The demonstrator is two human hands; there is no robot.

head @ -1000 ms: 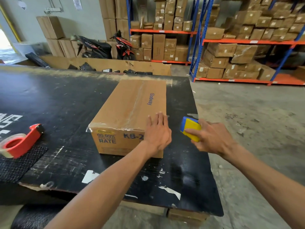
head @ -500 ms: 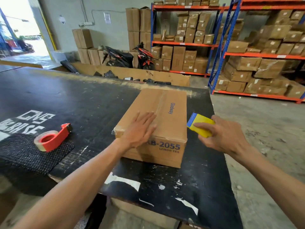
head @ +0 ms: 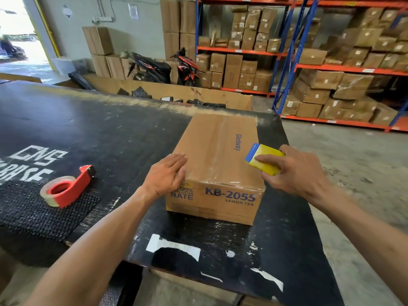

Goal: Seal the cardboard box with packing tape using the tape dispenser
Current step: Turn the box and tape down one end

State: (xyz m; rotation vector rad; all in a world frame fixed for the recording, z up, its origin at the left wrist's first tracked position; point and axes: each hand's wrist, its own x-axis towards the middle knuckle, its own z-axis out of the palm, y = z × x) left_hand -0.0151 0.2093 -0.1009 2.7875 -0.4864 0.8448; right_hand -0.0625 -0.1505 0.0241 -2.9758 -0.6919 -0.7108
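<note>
A brown cardboard box (head: 218,151) marked KB-2055 lies on the black table (head: 110,138), with clear tape running down the middle seam of its top. My left hand (head: 165,175) rests flat on the box's near left corner, fingers together. My right hand (head: 295,171) grips a yellow scraper with a blue edge (head: 262,160), held over the box's near right edge. The red tape dispenser (head: 68,187) with a roll of clear tape lies to the left on a black mesh mat, away from both hands.
The black mesh mat (head: 33,215) covers the table's near left. Paper scraps stick to the table's front. A low cardboard wall (head: 176,93) stands behind the table, with motorbikes (head: 154,67) beyond. Shelving racks (head: 309,62) full of boxes line the right; concrete floor lies to the right.
My left hand slid from the box's near right side to its near left corner. My right hand brought the scraper in over the box's right edge. The camera view shifted.
</note>
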